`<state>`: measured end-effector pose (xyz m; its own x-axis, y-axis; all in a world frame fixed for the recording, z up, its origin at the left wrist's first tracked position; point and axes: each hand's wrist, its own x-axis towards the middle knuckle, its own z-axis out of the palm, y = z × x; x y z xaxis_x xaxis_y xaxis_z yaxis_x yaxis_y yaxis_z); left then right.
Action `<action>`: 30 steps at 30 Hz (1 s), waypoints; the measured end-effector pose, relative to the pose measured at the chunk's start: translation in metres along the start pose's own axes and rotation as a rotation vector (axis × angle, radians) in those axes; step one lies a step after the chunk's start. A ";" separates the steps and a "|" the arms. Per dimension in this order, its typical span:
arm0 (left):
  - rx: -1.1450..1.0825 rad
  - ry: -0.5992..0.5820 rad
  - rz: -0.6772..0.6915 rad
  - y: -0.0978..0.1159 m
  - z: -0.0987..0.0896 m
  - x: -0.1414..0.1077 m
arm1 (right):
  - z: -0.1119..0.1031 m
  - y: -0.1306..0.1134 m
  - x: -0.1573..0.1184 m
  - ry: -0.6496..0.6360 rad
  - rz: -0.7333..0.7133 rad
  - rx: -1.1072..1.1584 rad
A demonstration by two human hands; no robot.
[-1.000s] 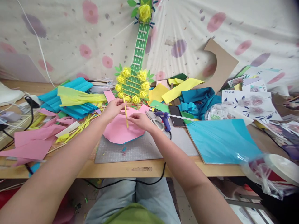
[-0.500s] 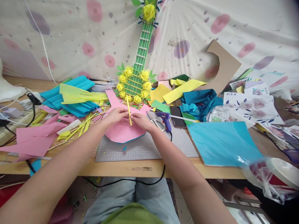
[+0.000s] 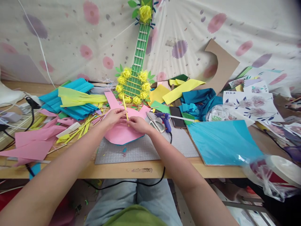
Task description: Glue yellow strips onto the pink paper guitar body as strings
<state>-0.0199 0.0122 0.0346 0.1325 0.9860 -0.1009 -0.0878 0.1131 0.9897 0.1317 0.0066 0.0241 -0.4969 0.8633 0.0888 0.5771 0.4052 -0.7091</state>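
Observation:
A thin yellow strip (image 3: pixel 124 105) stands nearly upright between my hands, above a pink paper shape (image 3: pixel 122 135) with a blue edge underneath. My left hand (image 3: pixel 115 116) pinches the strip from the left, around its middle. From the right, my right hand (image 3: pixel 138 123) has its fingers closed on the strip's lower end. The pink shape rests on a grey cutting mat (image 3: pixel 141 153). Just behind it stands a green paper guitar (image 3: pixel 138 56) with yellow paper roses. Scissors (image 3: pixel 156 124) and a blue glue gun (image 3: pixel 166 121) lie to the right of my right hand.
Blue and yellow crepe paper (image 3: pixel 70 97) and pink scraps (image 3: pixel 35 138) lie at the left. A phone (image 3: pixel 178 116), a blue sheet (image 3: pixel 225 141) and a plastic-wrapped roll (image 3: pixel 282 169) are at the right. A black cable (image 3: pixel 131 182) hangs past the table's front edge.
The view has shifted slightly. The yellow strip is turned a little, its top leaning more to the left, and both hands still hold it.

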 end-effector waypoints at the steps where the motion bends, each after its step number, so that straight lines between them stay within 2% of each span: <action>1: -0.004 -0.014 0.005 0.000 0.000 0.000 | 0.000 0.000 0.001 -0.008 -0.004 0.007; 3: 0.006 0.000 0.026 0.001 0.000 0.000 | -0.001 0.000 0.001 -0.007 -0.016 0.038; 5: 0.019 0.071 0.041 0.003 -0.001 -0.001 | -0.005 0.002 -0.004 0.037 -0.023 0.093; 8: 0.030 0.162 0.038 0.008 -0.003 -0.004 | -0.024 0.014 -0.027 0.121 0.003 0.169; 10: 0.041 0.181 0.025 0.011 -0.007 -0.006 | -0.045 0.029 -0.053 0.053 0.063 0.206; 13: 0.076 0.177 0.003 0.012 -0.013 -0.008 | -0.080 0.059 -0.093 -0.146 0.291 0.291; 14: 0.091 0.169 -0.008 0.012 -0.015 -0.007 | -0.090 0.069 -0.102 -0.133 0.374 0.235; 15: 0.108 0.160 -0.017 0.012 -0.016 -0.007 | -0.097 0.079 -0.108 -0.056 0.430 0.155; 17: 0.165 0.115 -0.028 0.012 -0.016 -0.006 | -0.105 0.096 -0.108 0.219 0.467 -0.025; 19: 0.295 0.005 -0.045 0.013 -0.013 -0.006 | -0.103 0.108 -0.098 0.389 0.430 -0.130; 22: 0.623 -0.234 -0.098 0.016 -0.007 -0.007 | -0.088 0.118 -0.075 0.442 0.320 -0.142; 24: 0.860 -0.325 -0.096 0.017 -0.002 -0.008 | -0.076 0.121 -0.064 0.496 0.316 -0.119; 27: 1.115 -0.313 -0.053 0.020 0.007 -0.007 | -0.062 0.123 -0.058 0.600 0.412 -0.091; 30: 1.200 -0.275 -0.042 0.021 0.012 -0.005 | -0.056 0.125 -0.059 0.659 0.471 -0.068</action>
<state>-0.0102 0.0085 0.0573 0.3295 0.9093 -0.2540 0.8652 -0.1831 0.4668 0.2696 0.0228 -0.0301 0.2799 0.9389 0.2002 0.6790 -0.0462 -0.7327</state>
